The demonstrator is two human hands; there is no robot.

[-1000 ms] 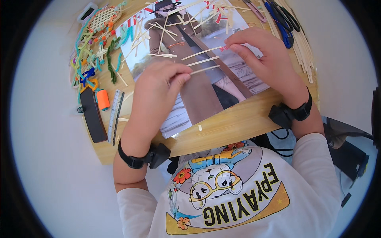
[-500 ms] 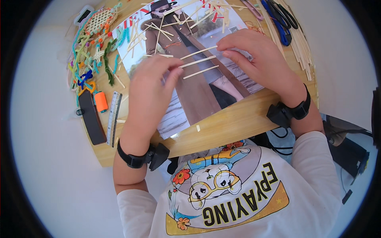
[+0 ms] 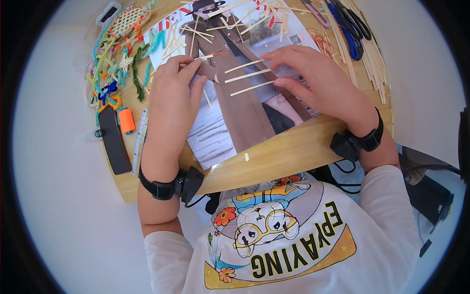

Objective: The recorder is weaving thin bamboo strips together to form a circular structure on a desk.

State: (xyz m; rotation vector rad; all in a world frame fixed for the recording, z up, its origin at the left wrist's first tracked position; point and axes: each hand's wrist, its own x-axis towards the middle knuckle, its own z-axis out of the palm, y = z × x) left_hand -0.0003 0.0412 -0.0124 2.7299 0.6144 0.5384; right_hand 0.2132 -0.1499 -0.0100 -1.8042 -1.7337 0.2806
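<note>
Three pale wooden strips, a top one (image 3: 244, 66), a middle one (image 3: 247, 75) and a bottom one (image 3: 252, 88), lie roughly parallel on a large printed poster (image 3: 215, 142) of a figure in a long coat. My right hand (image 3: 313, 76) rests at their right ends, thumb and fingers apart, the thumb by the bottom strip's end and the index finger by the top strip's. To their left is my left hand (image 3: 171, 95), thumb held away from the bent fingers. Its fingertips are by a short strip (image 3: 205, 57) on the poster; whether they touch it is unclear.
Many loose strips (image 3: 196, 33) lie scattered over the poster's far part. Scissors (image 3: 360, 24), a blue cutter (image 3: 350, 39) and long wooden strips (image 3: 374, 73) are at the right. Left are coloured yarn pieces (image 3: 134, 73), a phone (image 3: 115, 142), an orange object (image 3: 126, 121) and a ruler (image 3: 140, 137).
My left hand has moved left, away from the left ends of the three strips, toward the short strip. My right thumb has come down to the bottom strip's end. The poster has shifted slightly.
</note>
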